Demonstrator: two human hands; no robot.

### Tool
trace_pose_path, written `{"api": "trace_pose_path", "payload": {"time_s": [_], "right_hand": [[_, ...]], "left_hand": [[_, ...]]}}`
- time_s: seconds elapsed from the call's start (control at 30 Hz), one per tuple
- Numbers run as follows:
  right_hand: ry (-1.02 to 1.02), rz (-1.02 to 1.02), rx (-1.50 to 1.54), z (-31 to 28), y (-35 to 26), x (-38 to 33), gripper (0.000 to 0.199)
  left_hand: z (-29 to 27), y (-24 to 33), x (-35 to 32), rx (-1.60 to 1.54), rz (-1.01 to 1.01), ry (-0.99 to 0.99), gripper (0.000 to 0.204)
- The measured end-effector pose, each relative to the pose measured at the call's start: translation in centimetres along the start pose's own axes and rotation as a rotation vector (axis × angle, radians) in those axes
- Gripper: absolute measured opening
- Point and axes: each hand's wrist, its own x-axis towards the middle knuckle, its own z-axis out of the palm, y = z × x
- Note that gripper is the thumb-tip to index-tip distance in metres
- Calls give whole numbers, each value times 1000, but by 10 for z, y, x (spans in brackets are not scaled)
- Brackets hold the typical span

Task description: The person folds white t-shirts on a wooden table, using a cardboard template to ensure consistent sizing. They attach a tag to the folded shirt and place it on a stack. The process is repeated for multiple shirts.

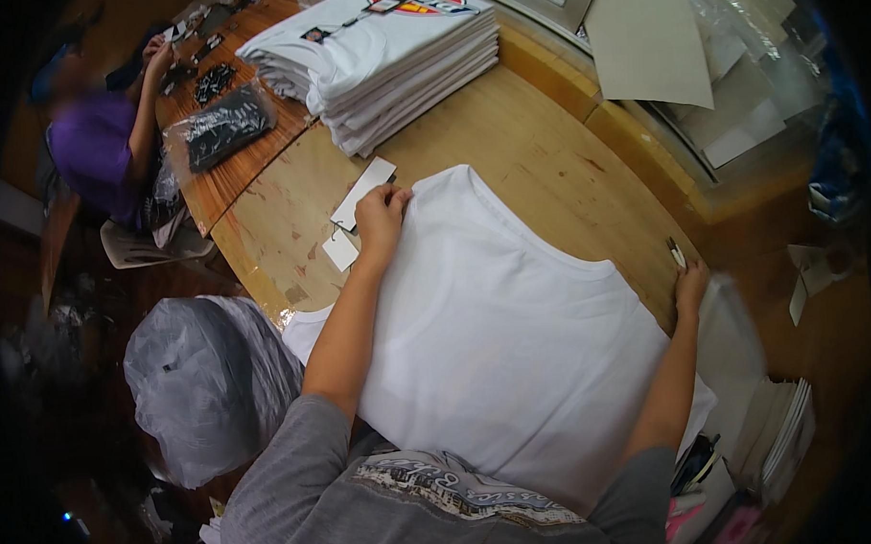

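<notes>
A white T-shirt (515, 346) lies spread in front of me, its neckline pointing away and its lower part against my body. My left hand (382, 221) is closed with its fingertips at the shirt's left shoulder edge. Partly beneath that hand are a long white hang tag (365, 190) and a smaller square white tag (339, 250). At the table's right edge, beyond the shirt's right shoulder, my right hand (691, 287) is closed around a small slim white tool with a dark tip (679, 254). Its exact kind is too small to tell.
A stack of folded white T-shirts (400, 81) stands at the table's far side. Left of it lies a black item in a clear bag (227, 128). Grey plastic bundle (204, 386) at left; cardboard sheets (650, 44) at far right. A person in purple (94, 150) sits far left.
</notes>
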Motion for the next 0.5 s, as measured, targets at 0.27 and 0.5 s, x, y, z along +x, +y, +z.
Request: {"api": "trace_pose_path", "payload": {"time_s": [0.27, 0.5], "right_hand": [[29, -3, 972, 2, -70, -17, 27], [-603, -130, 1453, -38, -289, -108, 31]], "left_hand": [[-7, -8, 12, -61, 33, -54, 17], [-8, -5, -3, 89, 219, -107, 14]]}}
